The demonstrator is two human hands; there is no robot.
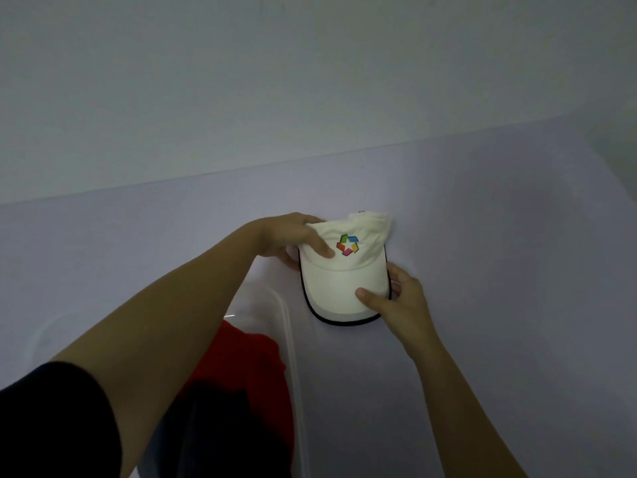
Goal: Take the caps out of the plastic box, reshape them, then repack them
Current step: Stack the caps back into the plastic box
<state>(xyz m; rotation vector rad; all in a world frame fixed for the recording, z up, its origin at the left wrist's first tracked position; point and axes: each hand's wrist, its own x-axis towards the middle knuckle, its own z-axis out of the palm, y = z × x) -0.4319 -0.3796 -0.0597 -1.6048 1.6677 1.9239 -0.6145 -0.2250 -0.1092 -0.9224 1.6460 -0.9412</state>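
One pale table (482,236) filling the lower two thirds of the frame, meeting a plain wall (241,81) across the top. Sitting at lower centre, a clear plastic box (293,357), rim showing along its right side, holding a red cap (248,367) and something dark beneath it, too dim to name. Lying just right of centre on the table, outside the box, a white cap (344,281) with a dark-edged brim pointing toward the bottom of the frame and a small coloured logo (347,245) on the front panel.

Reaching in from lower left, the left hand (293,239) gripping the crown at its left side, thumb pressing on top of the fabric, fingers tucked under. Coming from lower right, the right hand (396,298) pinching the right edge of the brim, thumb on top, fingers beneath.

Judging by the rumpled cloth at the back, reshaping only partly done. Doing it well: steadying the brim with the right hand while pushing the crown outward from inside with the left, rounding the front panel so the logo sits flat, smoothing the crumpled rear panels, keeping the brim curve even rather than creasing it. Repacking likely coming after, with the red cap probably waiting its turn.
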